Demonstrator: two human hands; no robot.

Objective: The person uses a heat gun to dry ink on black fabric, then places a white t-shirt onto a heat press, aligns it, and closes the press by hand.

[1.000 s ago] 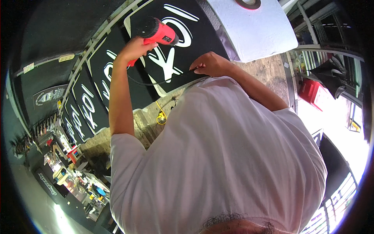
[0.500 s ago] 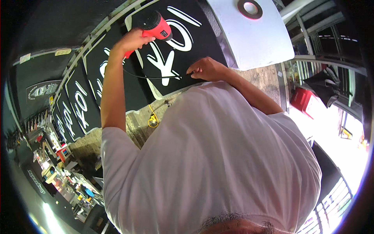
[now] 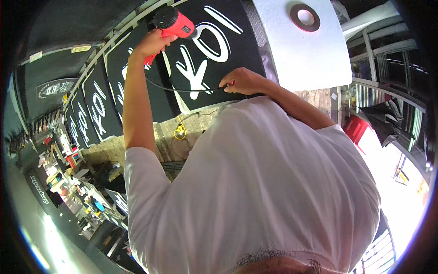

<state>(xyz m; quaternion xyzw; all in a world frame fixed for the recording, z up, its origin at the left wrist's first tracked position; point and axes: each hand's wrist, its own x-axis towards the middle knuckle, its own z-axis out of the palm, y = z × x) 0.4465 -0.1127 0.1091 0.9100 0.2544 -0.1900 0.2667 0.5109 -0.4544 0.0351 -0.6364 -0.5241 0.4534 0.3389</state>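
Note:
My left hand (image 3: 155,44) is closed on the handle of a red heat gun (image 3: 181,26) with a black rear end, held above black panels with white lettering (image 3: 242,52). Its nozzle points to the right, over the white letters of the largest panel. A black cable (image 3: 182,90) hangs from the gun and runs across to my right hand (image 3: 239,81), whose fingers pinch it near that panel's lower part. Whether the nozzle touches anything I cannot tell.
A white board (image 3: 305,59) at the upper right carries a tape roll (image 3: 305,27). More lettered panels (image 3: 93,118) recede leftward. Below them lies a yellow cord (image 3: 179,133). A red container (image 3: 355,128) and black sheeting (image 3: 383,116) stand at right, cluttered shelving (image 3: 64,153) at left.
My left hand with the heat gun has moved up and slightly left. My right hand sits a little lower in the view, still holding the cable. The view has shifted slightly.

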